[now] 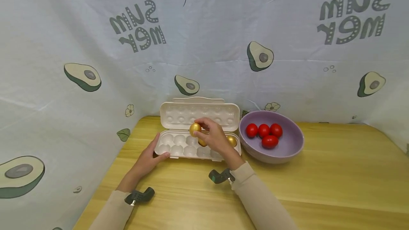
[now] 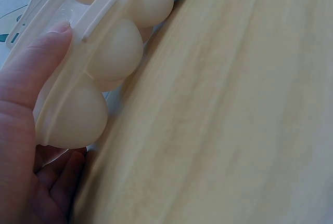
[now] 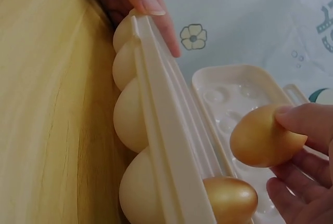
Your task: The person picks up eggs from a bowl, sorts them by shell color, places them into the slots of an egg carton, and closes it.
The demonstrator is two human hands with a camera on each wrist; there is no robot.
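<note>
My right hand (image 1: 215, 138) pinches a golden egg (image 1: 195, 129) between thumb and fingers, above the middle of a cream plastic egg carton (image 1: 196, 158). In the right wrist view the held egg (image 3: 267, 136) lies sideways, clear of the cups. Another golden egg (image 1: 202, 142) sits in the carton just below that hand, and one more golden egg (image 1: 231, 141) is in its right end. Cups behind the hand are hidden. At the left end my left hand (image 1: 147, 159) grips the carton, thumb (image 2: 39, 60) over the rim and fingers around the end.
The carton's lid (image 1: 199, 116) stands open at the back. Touching or very near the carton's right end is a purple bowl (image 1: 271, 157) with several red egg-shaped things (image 1: 270, 141). A printed cloth (image 1: 217, 45) hangs behind the wooden table (image 1: 179, 194).
</note>
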